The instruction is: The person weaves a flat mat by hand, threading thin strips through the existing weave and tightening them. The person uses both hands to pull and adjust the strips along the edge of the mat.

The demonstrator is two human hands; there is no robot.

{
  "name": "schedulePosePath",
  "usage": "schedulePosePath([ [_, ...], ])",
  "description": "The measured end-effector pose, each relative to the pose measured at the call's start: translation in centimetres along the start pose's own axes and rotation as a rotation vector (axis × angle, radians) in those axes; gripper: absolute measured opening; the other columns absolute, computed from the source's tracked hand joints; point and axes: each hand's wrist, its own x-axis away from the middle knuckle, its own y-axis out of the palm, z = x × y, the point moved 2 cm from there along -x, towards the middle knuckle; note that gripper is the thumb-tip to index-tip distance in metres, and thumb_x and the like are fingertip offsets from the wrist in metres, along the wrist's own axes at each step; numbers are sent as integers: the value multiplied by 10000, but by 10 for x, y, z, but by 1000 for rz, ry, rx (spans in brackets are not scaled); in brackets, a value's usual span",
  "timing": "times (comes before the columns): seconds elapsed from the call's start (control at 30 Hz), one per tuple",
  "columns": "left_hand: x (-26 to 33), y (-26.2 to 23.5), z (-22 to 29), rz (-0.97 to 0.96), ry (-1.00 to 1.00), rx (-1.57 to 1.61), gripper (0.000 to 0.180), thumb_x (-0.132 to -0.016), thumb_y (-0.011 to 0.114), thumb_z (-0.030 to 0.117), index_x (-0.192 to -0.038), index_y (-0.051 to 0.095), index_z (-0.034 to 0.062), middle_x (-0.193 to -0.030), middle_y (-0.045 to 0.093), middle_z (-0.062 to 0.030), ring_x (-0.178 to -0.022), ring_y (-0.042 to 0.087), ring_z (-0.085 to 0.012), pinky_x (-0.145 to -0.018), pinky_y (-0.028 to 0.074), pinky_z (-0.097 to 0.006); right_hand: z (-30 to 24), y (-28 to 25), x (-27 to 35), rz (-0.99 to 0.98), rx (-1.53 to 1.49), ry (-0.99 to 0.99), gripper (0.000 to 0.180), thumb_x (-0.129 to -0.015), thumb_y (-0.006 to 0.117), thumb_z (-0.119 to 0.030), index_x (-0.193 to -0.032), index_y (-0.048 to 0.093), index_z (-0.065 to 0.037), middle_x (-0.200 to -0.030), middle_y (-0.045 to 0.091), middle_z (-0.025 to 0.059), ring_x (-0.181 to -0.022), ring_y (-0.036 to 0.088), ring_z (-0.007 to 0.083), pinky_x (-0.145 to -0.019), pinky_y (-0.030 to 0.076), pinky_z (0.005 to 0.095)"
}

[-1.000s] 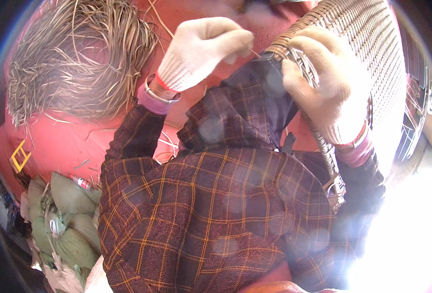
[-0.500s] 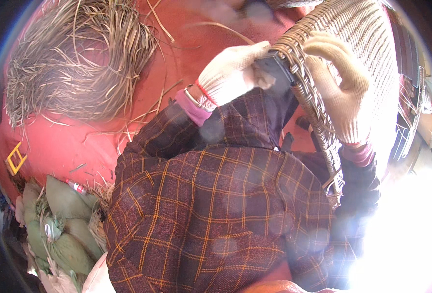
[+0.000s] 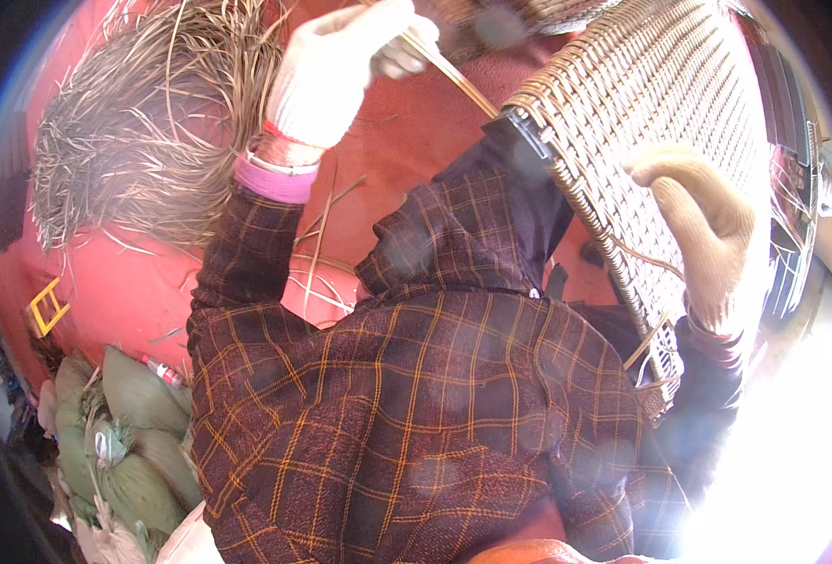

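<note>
My left hand [image 3: 326,70], in a white knit glove with a red cuff line, is raised at the upper middle. Its fingers close on a thin wicker strand [image 3: 458,80], which runs taut to the dark corner of the woven wicker panel [image 3: 641,103]. That panel leans across my right side, its edge sloping toward my lap. My right hand [image 3: 702,235], in a tan-lit knit glove, lies against the weave with curled fingers and the thumb close to them. Its fingertips press on the panel. Beside its wrist a loose strand [image 3: 646,258] bows out from the weave.
A large bundle of loose strands [image 3: 134,141] lies on the red surface [image 3: 120,287] at the left. Nearby are a yellow frame-shaped piece [image 3: 47,308], a red-labelled bottle [image 3: 162,369] and several green sacks [image 3: 143,399]. Glare washes out the lower right.
My left hand has moved up and left from the panel's corner, drawing the strand out. My right hand has shifted slightly down and right, its fingers more curled.
</note>
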Motion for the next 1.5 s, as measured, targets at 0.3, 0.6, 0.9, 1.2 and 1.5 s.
schedulePosePath([
  [0.3, -30, 9, 38, 172, 326, -677, 304, -1018, 663, 214, -808, 738, 7, -692, 688, -27, -605, 603, -84, -581, 462, -242, 23, 7, 7, -70, -90, -53, 185, -977, 635, -94, -1095, 745, -4, -1046, 729, 74, -976, 661, 134, -876, 512, 279],
  [0.6, -21, 85, 86, -11, 931, -663, 216, -1012, 611, 107, -869, 729, -3, -725, 686, -26, -603, 594, -93, -565, 461, -226, 5, -2, 28, 42, -10, 60, 203, -994, 544, 11, -1124, 699, 34, -1181, 701, 135, -1134, 650, 196, -992, 495, 338],
  [0.9, -21, 169, 78, -612, 1412, -1581, 128, -827, 700, 203, -803, 697, 77, -707, 664, -70, -642, 661, -253, -596, 527, -386, -1, -26, 10, 319, 307, -507, 344, -1081, 529, -102, -1398, 606, 5, -1320, 684, 151, -1211, 651, 215, -1035, 487, 318],
  [1.2, 13, 164, 103, -449, 1411, -1573, 66, -764, 675, 232, -767, 648, 171, -722, 555, -28, -761, 603, -255, -720, 483, -420, 34, -19, -2, 289, 473, -448, 423, -1057, 571, -397, -1358, 679, -121, -1052, 737, 208, -906, 744, 312, -814, 571, 387],
  [1.5, -27, 118, 108, -124, 1398, -1876, 115, -805, 672, 204, -714, 612, 170, -649, 533, -27, -648, 575, -224, -608, 440, -397, 160, -127, 34, 783, 862, -325, 110, -823, 629, -21, -739, 601, -86, -616, 534, 86, -685, 579, 260, -640, 489, 397],
])
